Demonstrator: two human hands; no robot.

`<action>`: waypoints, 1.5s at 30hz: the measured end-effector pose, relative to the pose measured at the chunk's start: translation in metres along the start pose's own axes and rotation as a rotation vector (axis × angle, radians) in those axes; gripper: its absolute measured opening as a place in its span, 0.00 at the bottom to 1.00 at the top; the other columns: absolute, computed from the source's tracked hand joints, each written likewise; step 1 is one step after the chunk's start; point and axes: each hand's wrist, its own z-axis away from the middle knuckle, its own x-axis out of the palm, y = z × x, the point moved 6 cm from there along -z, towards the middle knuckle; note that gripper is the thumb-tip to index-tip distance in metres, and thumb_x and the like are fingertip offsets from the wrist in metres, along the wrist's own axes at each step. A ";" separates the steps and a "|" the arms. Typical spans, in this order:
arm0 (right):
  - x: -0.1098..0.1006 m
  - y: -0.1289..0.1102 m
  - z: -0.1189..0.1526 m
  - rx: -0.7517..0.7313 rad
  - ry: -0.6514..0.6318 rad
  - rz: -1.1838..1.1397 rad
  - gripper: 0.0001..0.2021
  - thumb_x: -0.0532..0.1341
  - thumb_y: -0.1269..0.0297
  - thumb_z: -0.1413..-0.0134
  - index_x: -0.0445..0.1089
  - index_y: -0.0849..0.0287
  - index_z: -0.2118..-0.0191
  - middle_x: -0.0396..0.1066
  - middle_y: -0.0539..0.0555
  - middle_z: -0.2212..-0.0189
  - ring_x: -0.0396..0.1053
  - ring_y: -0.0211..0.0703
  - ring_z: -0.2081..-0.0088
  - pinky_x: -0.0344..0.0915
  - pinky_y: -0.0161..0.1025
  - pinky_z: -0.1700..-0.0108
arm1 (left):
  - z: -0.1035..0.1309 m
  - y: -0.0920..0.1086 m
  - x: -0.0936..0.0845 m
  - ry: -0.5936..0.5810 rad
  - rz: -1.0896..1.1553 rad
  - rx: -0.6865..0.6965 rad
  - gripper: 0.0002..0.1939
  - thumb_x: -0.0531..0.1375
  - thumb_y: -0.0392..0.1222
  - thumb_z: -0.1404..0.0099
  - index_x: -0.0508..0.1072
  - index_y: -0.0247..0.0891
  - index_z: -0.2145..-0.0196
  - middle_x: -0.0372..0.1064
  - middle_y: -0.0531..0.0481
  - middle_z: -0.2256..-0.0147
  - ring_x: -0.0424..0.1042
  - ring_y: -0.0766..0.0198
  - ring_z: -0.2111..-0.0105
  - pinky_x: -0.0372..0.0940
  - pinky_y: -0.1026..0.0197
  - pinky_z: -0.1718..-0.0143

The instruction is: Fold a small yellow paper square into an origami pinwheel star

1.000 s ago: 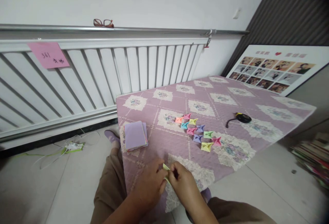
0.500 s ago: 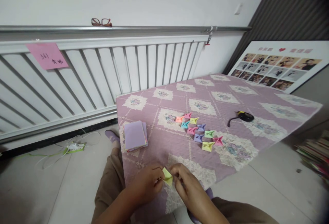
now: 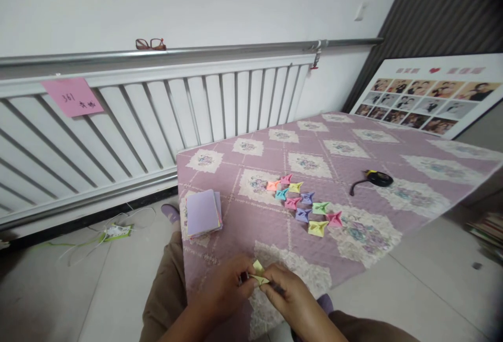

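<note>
Yellow paper piece (image 3: pixel 259 273) pinched between left hand (image 3: pixel 226 292) and right hand (image 3: pixel 293 300) for creasing, near desk (image 3: pixel 243 221) edge; finished folded shapes (image 3: pixel 304 203) farther off.

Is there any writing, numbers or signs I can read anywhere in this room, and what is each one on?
"361": handwritten on the pink note stuck to the radiator.
A second handwritten line under it: too small and blurred to read.
Red heart sign, with small pale labels on either side: on the photo board; the labels are unreadable.
Yellow paper piece held by left hand and right hand: no writing visible.
</note>
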 end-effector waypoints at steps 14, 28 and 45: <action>-0.008 0.059 0.001 0.135 0.271 -0.326 0.18 0.57 0.48 0.46 0.70 0.57 0.75 0.66 0.49 0.78 0.65 0.40 0.73 0.63 0.35 0.69 | -0.026 -0.010 0.039 0.099 0.236 -0.261 0.04 0.57 0.39 0.40 0.70 0.40 0.67 0.61 0.57 0.75 0.61 0.67 0.73 0.57 0.65 0.70; -0.019 0.074 0.009 0.248 0.373 -0.500 0.19 0.61 0.46 0.52 0.66 0.57 0.78 0.61 0.48 0.80 0.61 0.39 0.75 0.60 0.34 0.72 | -0.042 -0.017 0.063 0.186 0.366 -0.345 0.04 0.59 0.37 0.45 0.65 0.37 0.75 0.61 0.57 0.78 0.62 0.67 0.75 0.56 0.65 0.72; -0.015 0.078 0.010 0.270 0.299 -0.689 0.14 0.63 0.50 0.52 0.71 0.57 0.72 0.68 0.50 0.75 0.64 0.41 0.71 0.61 0.36 0.68 | -0.043 -0.002 0.069 0.108 0.357 -0.222 0.16 0.57 0.31 0.45 0.65 0.37 0.57 0.63 0.55 0.71 0.64 0.67 0.71 0.58 0.63 0.68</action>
